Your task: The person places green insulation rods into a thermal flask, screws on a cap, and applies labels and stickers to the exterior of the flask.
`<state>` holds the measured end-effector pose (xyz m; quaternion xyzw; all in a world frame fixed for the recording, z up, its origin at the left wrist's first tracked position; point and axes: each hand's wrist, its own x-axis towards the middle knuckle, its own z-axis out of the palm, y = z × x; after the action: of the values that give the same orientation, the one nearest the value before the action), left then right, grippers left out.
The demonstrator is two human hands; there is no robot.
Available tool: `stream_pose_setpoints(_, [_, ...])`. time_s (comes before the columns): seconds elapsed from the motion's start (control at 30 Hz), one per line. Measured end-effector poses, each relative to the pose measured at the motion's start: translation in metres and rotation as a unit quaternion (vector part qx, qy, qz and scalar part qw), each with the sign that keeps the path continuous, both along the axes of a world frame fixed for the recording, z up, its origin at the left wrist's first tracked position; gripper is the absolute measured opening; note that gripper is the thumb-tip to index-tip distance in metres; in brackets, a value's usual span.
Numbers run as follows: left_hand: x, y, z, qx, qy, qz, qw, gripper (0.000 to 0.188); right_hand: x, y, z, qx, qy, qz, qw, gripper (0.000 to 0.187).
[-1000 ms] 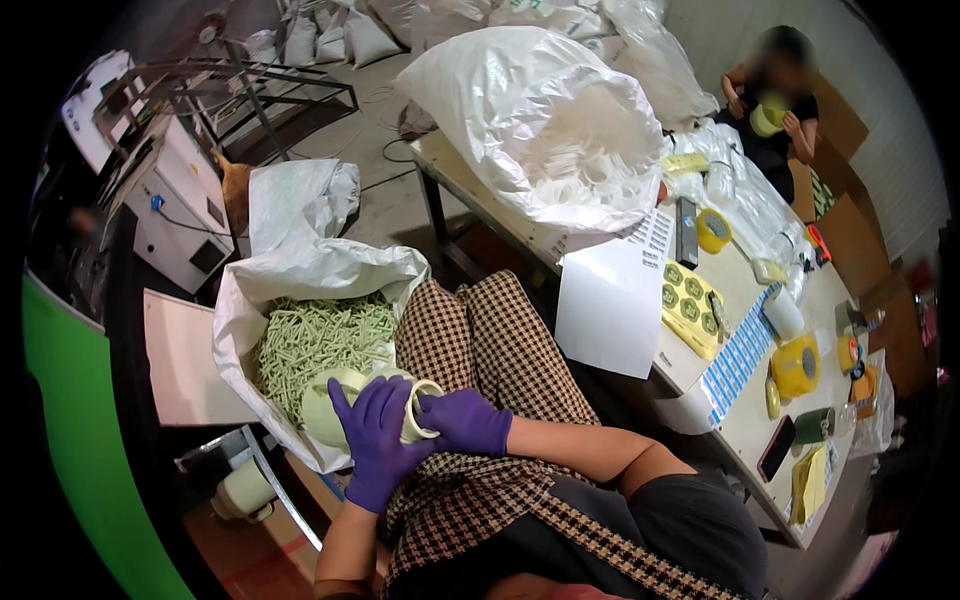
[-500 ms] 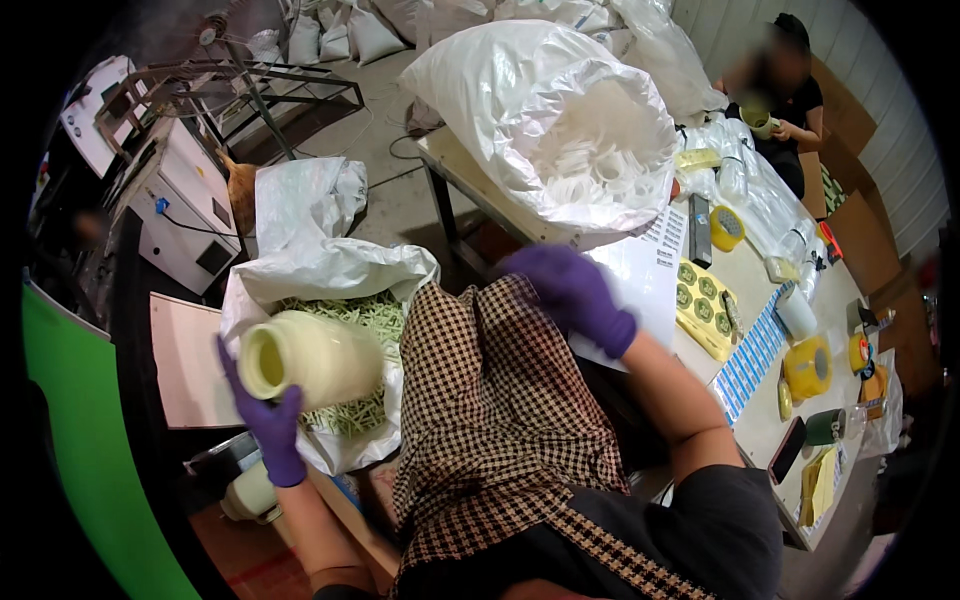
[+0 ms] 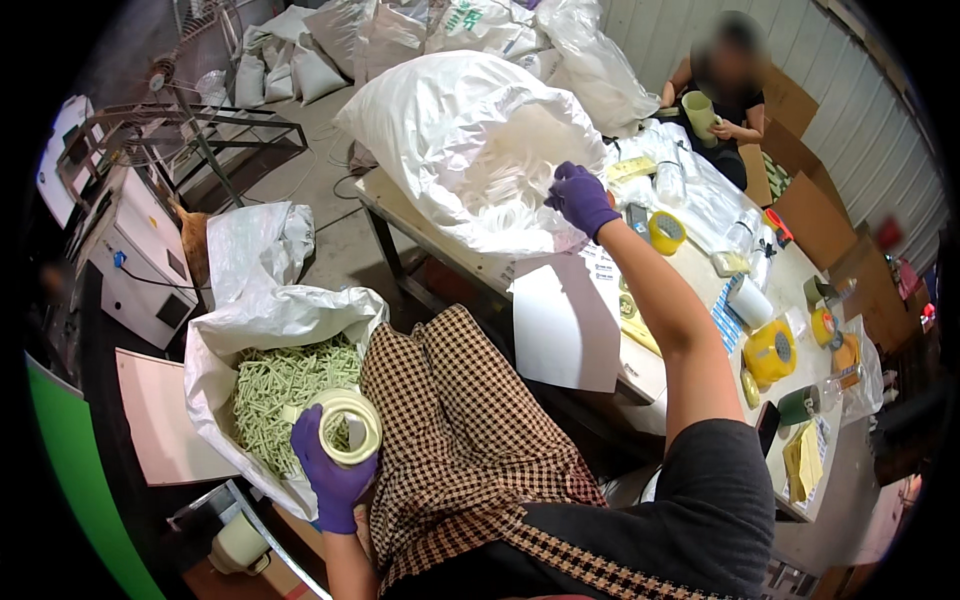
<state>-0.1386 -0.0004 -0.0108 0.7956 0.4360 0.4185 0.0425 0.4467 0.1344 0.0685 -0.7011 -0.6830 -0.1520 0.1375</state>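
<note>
My left hand (image 3: 335,482), in a purple glove, is closed round a pale yellow-green hollow plastic cylinder (image 3: 370,412), its open end facing up. It is held over the near edge of a white woven sack (image 3: 225,335) of small green stick-like pieces (image 3: 290,400). My right hand (image 3: 583,202), also gloved, reaches to the mouth of a big white sack (image 3: 410,110) on the table. Inside are translucent white rings (image 3: 500,190). Its fingers are drawn together; what they hold, if anything, is too small to name.
On the table (image 3: 645,378) lie white paper (image 3: 565,330), yellow tape rolls (image 3: 770,350) and a dark green cup (image 3: 798,405). Another person (image 3: 735,100) holds a pale green cylinder (image 3: 698,112) beside cardboard boxes. A pale mug-like vessel (image 3: 238,545) is low at left.
My right hand has moved forward to the big sack's mouth. My left hand has come nearer my lap, turning the cylinder from lying sideways to open end up.
</note>
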Motion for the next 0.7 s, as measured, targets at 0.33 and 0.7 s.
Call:
stream_pose_setpoints(0.33, [-0.016,0.028,0.030,-0.086,-0.016,-0.057,0.995,0.090,-0.211,-0.080,0.013,0.027,0.578,0.292,0.762,0.015])
stream_pose_setpoints(0.7, [0.003,-0.009,0.056,-0.006,0.049,-0.086,0.995,0.082,-0.388,-0.147,-0.014,-0.165,0.383,0.383,0.824,0.011])
